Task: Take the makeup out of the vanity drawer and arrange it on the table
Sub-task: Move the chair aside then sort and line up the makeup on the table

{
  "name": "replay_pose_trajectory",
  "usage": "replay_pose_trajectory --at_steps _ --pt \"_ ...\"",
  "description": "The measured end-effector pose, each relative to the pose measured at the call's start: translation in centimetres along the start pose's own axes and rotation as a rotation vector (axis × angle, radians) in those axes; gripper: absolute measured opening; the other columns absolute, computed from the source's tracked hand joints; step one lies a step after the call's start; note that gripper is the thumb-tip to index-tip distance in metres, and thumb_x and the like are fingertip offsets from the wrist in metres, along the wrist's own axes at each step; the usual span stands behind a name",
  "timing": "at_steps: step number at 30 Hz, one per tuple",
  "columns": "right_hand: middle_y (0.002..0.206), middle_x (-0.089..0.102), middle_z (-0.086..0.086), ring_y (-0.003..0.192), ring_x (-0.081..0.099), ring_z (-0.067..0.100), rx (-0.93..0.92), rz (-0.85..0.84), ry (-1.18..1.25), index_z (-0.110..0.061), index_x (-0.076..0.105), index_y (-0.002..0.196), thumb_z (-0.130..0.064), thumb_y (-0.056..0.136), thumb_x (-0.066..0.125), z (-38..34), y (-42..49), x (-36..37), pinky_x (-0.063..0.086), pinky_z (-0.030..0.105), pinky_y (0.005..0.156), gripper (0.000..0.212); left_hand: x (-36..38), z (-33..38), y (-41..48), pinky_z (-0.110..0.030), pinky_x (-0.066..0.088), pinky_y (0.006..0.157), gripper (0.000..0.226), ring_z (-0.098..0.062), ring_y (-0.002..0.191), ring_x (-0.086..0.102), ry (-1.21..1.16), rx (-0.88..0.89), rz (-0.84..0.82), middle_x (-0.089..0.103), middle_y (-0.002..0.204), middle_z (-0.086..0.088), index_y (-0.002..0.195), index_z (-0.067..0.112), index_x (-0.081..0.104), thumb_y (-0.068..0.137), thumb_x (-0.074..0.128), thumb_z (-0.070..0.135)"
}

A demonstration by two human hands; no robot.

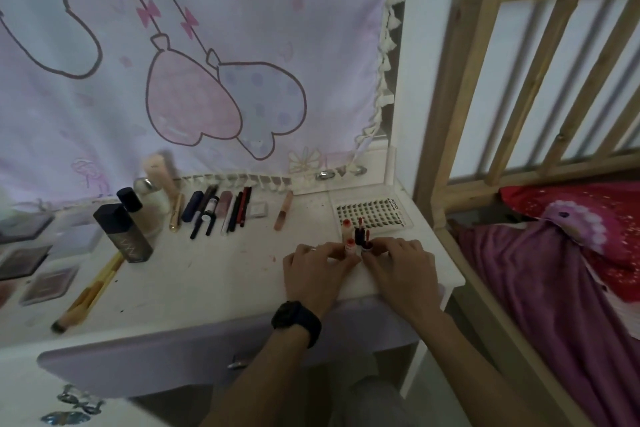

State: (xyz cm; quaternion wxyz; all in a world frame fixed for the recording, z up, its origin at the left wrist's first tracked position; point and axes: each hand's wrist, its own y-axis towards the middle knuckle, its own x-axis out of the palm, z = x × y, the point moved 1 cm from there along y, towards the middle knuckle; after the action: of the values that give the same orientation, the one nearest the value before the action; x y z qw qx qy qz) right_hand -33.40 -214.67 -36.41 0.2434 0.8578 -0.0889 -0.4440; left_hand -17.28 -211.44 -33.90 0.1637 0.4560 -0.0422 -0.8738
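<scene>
Head view: a white counter (225, 270) seen from above, with both hands at its right front part
Left hand (317, 274): a black watch (296, 321) is on the wrist; its fingers (334, 250) pinch a pale lip tube (347, 236) with red ends, upright on the counter
Right hand (403, 267): its fingertips (382, 246) pinch a dark lip tube (362, 236), upright and just beside the pale one
Lash tray (375, 213): flat on the counter, just behind the two tubes
Pencils (221, 210): a row of sticks and slim tubes lying side by side at the back of the counter
Dark bottle (123, 234): upright at the left, with a pale bottle (152, 208) behind it
Brush (86, 295): lies near the left front edge, beside flat palettes (46, 284)
Drawer (156, 360): a lilac front with a small metal handle, below the counter edge
Bed (554, 288): at the right, with a wooden rail and a purple blanket
</scene>
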Motion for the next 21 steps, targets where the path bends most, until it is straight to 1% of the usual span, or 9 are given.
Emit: replay_pose_trajectory --at_steps 2,4,6,9,14,18,21 --pt "0.091 0.070 -0.008 0.083 0.056 0.018 -0.009 0.038 -0.029 -0.031 0.071 0.097 -0.044 0.090 0.070 0.23 -0.09 0.20 0.033 0.031 0.072 0.015 0.07 -0.16 -0.10 -0.031 0.031 0.087 0.033 -0.015 0.106 0.051 0.044 0.029 0.022 0.069 0.107 0.015 0.108 0.039 0.071 0.088 0.058 0.062" --pt "0.086 0.068 -0.009 0.079 0.050 0.013 -0.002 0.058 -0.039 -0.031 0.072 0.094 -0.046 0.089 0.070 0.33 -0.11 0.40 0.031 0.030 0.070 0.015 0.20 -0.36 -0.14 -0.031 0.031 0.084 0.032 -0.016 0.104 0.051 0.071 0.054 0.046 0.067 0.107 0.010 0.106 0.037 0.073 0.087 0.061 0.059" --pt "0.083 0.066 -0.010 0.077 0.044 0.010 0.009 0.067 -0.040 -0.031 0.073 0.090 -0.047 0.089 0.071 0.32 -0.15 0.49 0.030 0.029 0.069 0.015 0.31 -0.41 -0.08 -0.030 0.030 0.082 0.032 -0.016 0.102 0.051 0.070 0.048 0.059 0.066 0.106 0.008 0.105 0.035 0.075 0.086 0.063 0.058" --pt "0.080 0.066 -0.010 0.075 0.041 0.010 0.022 0.068 -0.042 -0.030 0.074 0.089 -0.047 0.089 0.070 0.08 -0.11 0.43 0.030 0.030 0.068 0.016 0.40 -0.33 0.11 -0.030 0.029 0.079 0.032 -0.017 0.100 0.050 0.060 0.034 0.066 0.066 0.101 0.008 0.102 0.034 0.076 0.086 0.063 0.059" --pt "0.083 0.067 -0.007 0.079 0.053 0.019 0.058 0.044 -0.050 -0.029 0.075 0.091 -0.046 0.090 0.069 -0.23 -0.05 0.28 0.033 0.032 0.070 0.018 0.47 -0.22 0.19 -0.032 0.031 0.075 0.031 -0.019 0.093 0.048 0.060 0.025 0.062 0.065 0.089 0.007 0.096 0.034 0.078 0.084 0.065 0.059" --pt "0.089 0.069 -0.007 0.085 0.055 0.019 0.083 0.007 -0.054 -0.030 0.076 0.097 -0.049 0.092 0.065 -0.39 0.12 0.15 0.032 0.032 0.073 0.022 0.50 -0.22 0.22 -0.034 0.040 0.080 0.031 -0.021 0.096 0.051 0.041 0.018 0.068 0.068 0.090 0.006 0.097 0.033 0.078 0.084 0.066 0.059" --pt "0.089 0.069 -0.007 0.086 0.055 0.019 0.090 -0.001 -0.045 -0.031 0.076 0.098 -0.050 0.092 0.065 -0.35 0.17 0.13 0.033 0.032 0.074 0.024 0.49 -0.25 0.26 -0.037 0.044 0.080 0.030 -0.021 0.093 0.052 0.029 0.030 0.073 0.067 0.086 0.006 0.096 0.033 0.078 0.084 0.066 0.058"
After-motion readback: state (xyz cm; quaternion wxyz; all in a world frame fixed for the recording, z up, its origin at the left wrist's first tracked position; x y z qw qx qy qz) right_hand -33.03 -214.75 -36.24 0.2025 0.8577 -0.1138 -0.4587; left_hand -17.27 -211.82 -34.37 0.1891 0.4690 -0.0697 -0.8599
